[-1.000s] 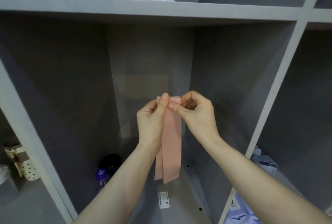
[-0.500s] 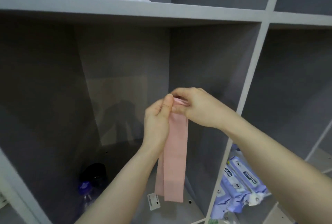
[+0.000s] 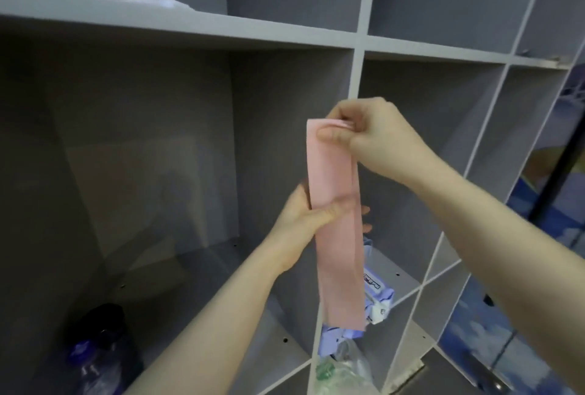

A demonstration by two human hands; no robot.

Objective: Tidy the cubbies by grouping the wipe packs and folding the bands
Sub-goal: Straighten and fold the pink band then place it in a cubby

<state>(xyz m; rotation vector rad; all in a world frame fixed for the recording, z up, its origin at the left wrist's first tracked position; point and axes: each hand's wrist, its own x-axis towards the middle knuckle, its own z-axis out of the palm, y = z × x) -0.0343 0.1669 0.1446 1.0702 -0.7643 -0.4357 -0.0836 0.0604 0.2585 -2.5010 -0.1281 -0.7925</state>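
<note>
A long pink band (image 3: pixel 337 236) hangs straight down in front of the grey cubbies. My right hand (image 3: pixel 367 138) pinches its top end between thumb and fingers. Lower down, my left hand (image 3: pixel 311 212) grips the band about a third of the way along, thumb across the front and fingers behind. Blue and white wipe packs (image 3: pixel 378 295) lie in the cubby behind the band, partly hidden by it.
The grey cubby unit (image 3: pixel 354 78) fills the view, with a vertical divider behind my hands. A dark-capped bottle (image 3: pixel 98 347) stands at the lower left of the big cubby. A clear plastic bag (image 3: pixel 342 372) sits below the wipe packs. Something white (image 3: pixel 172 3) lies on the upper shelf.
My left hand has let go of the top of the band and slid down to grip it lower. The view has swung right, showing more of the wipe packs' cubby.
</note>
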